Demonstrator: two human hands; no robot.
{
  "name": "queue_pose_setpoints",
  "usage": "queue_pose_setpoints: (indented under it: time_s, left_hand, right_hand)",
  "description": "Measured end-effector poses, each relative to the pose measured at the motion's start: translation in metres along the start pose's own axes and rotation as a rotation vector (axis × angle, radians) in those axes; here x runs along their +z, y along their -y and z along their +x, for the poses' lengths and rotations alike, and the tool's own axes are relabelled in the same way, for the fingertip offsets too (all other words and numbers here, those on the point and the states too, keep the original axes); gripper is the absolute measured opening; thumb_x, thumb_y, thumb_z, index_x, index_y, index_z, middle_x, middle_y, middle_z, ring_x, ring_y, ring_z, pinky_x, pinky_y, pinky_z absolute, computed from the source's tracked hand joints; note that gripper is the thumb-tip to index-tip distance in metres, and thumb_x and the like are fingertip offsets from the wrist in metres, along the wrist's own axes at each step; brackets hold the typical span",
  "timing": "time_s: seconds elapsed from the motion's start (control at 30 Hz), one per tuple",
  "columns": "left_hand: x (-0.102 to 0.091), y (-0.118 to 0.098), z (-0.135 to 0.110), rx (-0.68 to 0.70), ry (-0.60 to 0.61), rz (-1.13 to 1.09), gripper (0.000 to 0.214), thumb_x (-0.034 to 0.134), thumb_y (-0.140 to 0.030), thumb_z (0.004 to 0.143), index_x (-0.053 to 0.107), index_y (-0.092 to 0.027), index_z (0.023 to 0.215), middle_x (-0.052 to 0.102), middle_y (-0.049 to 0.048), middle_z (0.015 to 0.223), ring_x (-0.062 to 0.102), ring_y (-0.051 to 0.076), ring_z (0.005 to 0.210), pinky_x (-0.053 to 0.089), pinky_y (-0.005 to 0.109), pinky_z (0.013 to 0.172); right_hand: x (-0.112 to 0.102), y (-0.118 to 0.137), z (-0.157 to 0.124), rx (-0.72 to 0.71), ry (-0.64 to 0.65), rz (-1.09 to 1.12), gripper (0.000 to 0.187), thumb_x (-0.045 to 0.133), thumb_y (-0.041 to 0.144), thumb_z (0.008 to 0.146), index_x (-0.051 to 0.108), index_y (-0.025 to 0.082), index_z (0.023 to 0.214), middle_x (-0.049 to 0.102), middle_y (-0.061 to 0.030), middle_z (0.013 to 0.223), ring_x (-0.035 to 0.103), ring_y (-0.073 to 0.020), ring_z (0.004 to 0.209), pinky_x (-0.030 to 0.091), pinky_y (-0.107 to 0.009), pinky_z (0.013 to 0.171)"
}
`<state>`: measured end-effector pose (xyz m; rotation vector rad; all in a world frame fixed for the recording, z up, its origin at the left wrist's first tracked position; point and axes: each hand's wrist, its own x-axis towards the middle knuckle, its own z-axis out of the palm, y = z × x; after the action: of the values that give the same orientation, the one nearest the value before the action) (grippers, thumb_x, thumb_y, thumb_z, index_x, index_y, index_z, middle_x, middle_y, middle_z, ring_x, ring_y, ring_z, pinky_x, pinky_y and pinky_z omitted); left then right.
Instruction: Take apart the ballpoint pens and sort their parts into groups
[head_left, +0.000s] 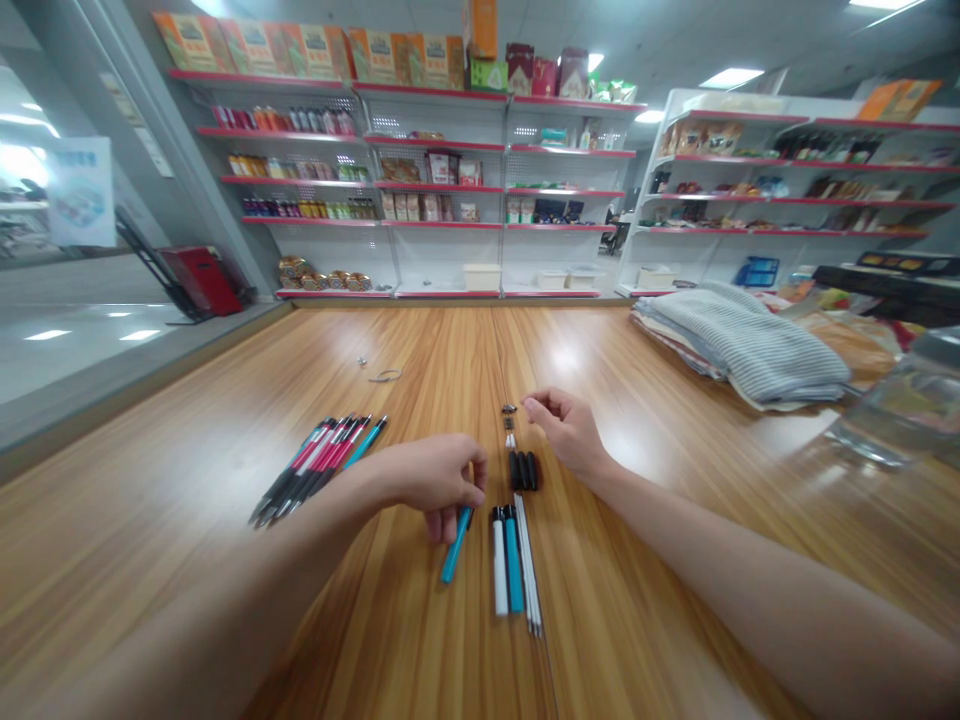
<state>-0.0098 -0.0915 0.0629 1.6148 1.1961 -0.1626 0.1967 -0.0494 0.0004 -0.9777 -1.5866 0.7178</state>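
My left hand grips the upper end of a teal pen barrel, which slants down toward me above the wooden table. To its left lies a fanned bundle of pink, black and teal pens. My right hand hangs loosely curled, nothing visible in its fingers, just right of tiny pen parts. Below those lie several black pen pieces. Nearer me, a white barrel, a teal barrel and thin white refills lie side by side.
A small metal piece and a thin wire loop lie farther up the table. A folded striped cloth pile and a clear container stand at right. Goods-filled shelves line the back wall.
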Motion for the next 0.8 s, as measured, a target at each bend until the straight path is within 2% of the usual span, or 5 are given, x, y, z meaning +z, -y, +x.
queue_pose_setpoints:
  time_s: [0.2,0.33,0.43,0.63,0.8]
  left_hand:
    - [-0.004,0.008,0.005,0.009,-0.013,-0.024,0.018,0.058,-0.023,0.077,0.051,-0.016,0.091,0.064,0.0008,0.053,0.065,0.018,0.05,0.052,0.026,0.049]
    - [-0.001,0.013,0.009,0.014,0.029,-0.058,0.018,0.062,-0.026,0.075,0.051,-0.016,0.083,0.066,0.0028,0.058,0.065,0.019,0.05,0.051,0.027,0.048]
    - [0.004,0.01,0.009,0.043,0.054,-0.074,0.019,0.064,-0.029,0.074,0.052,-0.015,0.079,0.064,0.0013,0.056,0.064,0.018,0.049,0.051,0.027,0.048]
    - [0.011,-0.004,0.001,0.033,0.086,-0.083,0.008,0.056,-0.02,0.076,0.052,-0.015,0.073,0.062,0.0,0.052,0.062,0.015,0.047,0.05,0.027,0.05]
    - [0.01,-0.002,0.002,0.048,0.089,-0.094,0.007,0.055,-0.02,0.076,0.053,-0.016,0.071,0.062,-0.0004,0.052,0.06,0.014,0.045,0.048,0.025,0.049]
  right_hand:
    - [0.0,-0.002,0.001,0.01,0.008,0.017,0.027,0.056,0.04,0.084,0.066,0.015,0.085,0.062,-0.0025,0.073,0.057,-0.0139,0.069,0.044,-0.025,0.065]
    - [0.0,-0.002,0.001,0.01,0.007,0.019,0.025,0.056,0.038,0.084,0.067,0.015,0.083,0.062,-0.0023,0.073,0.056,-0.0135,0.069,0.044,-0.025,0.066]
    - [0.0,-0.001,0.001,0.007,0.0,0.009,0.025,0.055,0.037,0.084,0.067,0.015,0.081,0.062,-0.0025,0.072,0.056,-0.0137,0.068,0.043,-0.025,0.065]
    - [0.0,-0.001,0.0,0.025,0.005,0.021,0.023,0.055,0.034,0.083,0.067,0.015,0.083,0.062,-0.0018,0.071,0.054,-0.012,0.063,0.041,-0.024,0.06]
    - [0.0,-0.002,0.0,0.05,0.018,0.032,0.021,0.055,0.033,0.083,0.067,0.015,0.086,0.06,-0.0011,0.071,0.05,-0.0101,0.058,0.038,-0.023,0.053]
